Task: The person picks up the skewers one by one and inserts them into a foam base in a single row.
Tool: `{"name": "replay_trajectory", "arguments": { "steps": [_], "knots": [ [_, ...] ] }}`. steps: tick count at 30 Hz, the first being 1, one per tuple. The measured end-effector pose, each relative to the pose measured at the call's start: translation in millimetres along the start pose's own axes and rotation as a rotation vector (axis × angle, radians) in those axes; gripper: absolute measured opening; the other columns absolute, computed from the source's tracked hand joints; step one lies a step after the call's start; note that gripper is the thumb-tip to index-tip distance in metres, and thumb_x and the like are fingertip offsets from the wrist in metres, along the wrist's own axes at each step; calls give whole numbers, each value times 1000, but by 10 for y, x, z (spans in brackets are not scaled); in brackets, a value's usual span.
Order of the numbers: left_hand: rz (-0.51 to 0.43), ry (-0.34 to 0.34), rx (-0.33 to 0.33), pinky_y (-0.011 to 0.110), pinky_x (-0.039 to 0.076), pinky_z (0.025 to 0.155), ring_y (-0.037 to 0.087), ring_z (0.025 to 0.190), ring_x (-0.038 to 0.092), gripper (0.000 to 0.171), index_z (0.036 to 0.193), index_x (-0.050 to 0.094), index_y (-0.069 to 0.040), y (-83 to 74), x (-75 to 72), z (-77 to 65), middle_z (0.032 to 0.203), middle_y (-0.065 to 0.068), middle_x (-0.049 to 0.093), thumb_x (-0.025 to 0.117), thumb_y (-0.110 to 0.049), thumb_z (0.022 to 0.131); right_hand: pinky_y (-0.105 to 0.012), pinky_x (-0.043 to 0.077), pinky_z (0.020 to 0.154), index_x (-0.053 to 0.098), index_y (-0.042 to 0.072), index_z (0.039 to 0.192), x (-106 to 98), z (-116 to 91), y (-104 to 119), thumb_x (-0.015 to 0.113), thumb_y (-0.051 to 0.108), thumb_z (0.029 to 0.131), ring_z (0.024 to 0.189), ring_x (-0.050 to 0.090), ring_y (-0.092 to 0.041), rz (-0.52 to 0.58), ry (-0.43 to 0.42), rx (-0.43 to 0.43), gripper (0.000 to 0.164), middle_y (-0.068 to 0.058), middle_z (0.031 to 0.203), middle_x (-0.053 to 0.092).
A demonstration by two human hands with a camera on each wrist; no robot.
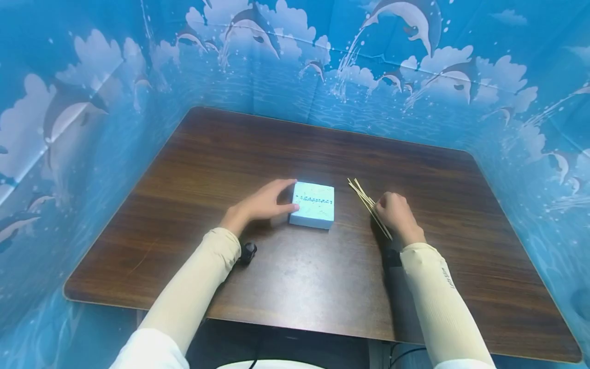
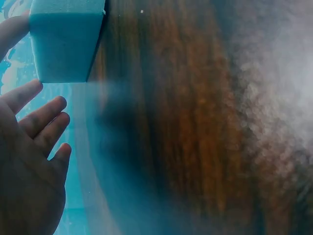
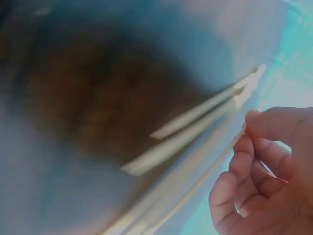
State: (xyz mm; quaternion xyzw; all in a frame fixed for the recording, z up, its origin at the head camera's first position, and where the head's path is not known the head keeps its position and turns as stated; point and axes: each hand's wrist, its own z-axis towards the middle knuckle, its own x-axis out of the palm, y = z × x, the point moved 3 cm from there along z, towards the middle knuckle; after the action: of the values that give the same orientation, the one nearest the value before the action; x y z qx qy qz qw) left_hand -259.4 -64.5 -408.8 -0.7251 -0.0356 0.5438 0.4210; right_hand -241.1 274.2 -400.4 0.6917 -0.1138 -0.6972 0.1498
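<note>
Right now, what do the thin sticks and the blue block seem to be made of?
The thin sticks look like bamboo or wood, matte, from their pale straw colour. The blue block has smooth, flat sides and a printed top: perhaps cardboard, but foam remains possible.

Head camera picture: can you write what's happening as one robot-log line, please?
left hand: touching light-blue block | right hand: pinching thin stick | other sticks: beside right hand | block: on table

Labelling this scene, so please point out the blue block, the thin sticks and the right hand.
Blue block (image 1: 313,202), head view, top face.
Thin sticks (image 1: 365,198), head view, middle of bundle.
Right hand (image 1: 398,215), head view, its back.
</note>
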Motion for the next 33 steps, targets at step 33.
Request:
{"name": "replay_trajectory", "arguments": {
  "steps": [33],
  "knots": [
    [6,-20,-47,54,23,120,28,149,25,88,159,24,-20,36,37,-15,162,7,28,61,-60,90,-35,57,68,62,-9,95,-600,8,1857,60,1,93,74,65,-25,488,-625,-541,10,-19,85,67]
  ]
}}
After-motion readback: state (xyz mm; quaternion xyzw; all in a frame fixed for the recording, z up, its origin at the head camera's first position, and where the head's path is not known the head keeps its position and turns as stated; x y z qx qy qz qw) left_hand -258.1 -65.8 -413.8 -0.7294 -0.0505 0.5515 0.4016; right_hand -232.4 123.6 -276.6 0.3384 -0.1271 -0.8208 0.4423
